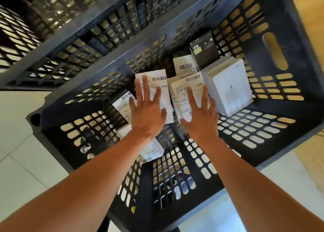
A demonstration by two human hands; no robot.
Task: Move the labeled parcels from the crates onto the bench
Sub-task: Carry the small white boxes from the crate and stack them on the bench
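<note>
I look down into a dark slotted crate (pixel 273 112) holding several white parcels with barcode labels. My left hand (pixel 147 112) reaches in with fingers spread straight, over a labeled parcel (pixel 156 79). My right hand (pixel 199 116) is also spread flat over a second labeled parcel (pixel 182 91) beside it. Neither hand grips anything. Another labeled parcel (pixel 122 105) lies to the left, one (pixel 150 151) lies under my left wrist, and one (pixel 184 63) stands at the back.
A plain white box (pixel 229 86) stands right of my right hand, with a black packet (pixel 205 51) leaning behind it. A second dark crate (pixel 73 39) sits beyond the first. Pale floor tiles (pixel 21 144) lie at left, wooden flooring (pixel 310 21) at right.
</note>
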